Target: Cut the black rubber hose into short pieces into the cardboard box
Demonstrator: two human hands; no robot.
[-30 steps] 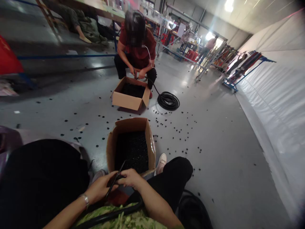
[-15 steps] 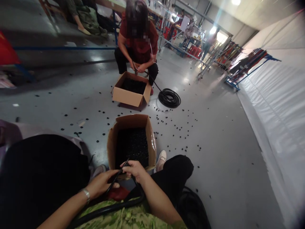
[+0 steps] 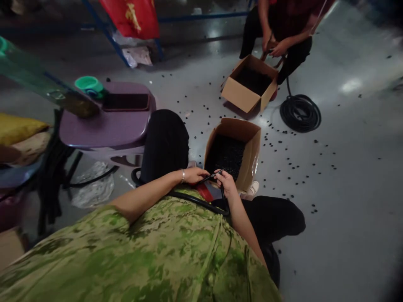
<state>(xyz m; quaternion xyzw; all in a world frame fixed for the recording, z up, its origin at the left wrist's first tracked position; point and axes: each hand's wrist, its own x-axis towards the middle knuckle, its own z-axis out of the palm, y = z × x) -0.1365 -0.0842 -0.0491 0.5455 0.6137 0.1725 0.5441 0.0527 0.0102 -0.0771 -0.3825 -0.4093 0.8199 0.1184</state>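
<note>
your left hand (image 3: 194,175) grips dark scissors (image 3: 211,175); your right hand (image 3: 225,183) pinches the black corrugated hose (image 3: 201,201) at its end, just over the open cardboard box (image 3: 250,153) of black cut pieces. keep the blades square to the hose. the grey concrete floor (image 3: 330,209) is littered with stray bits.

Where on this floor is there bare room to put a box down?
The widest bare floor lies past the person's knee, below the hose coil. Between the near box and the coil, black bits litter it. Left, the purple stool and plastic bag crowd things.
</note>
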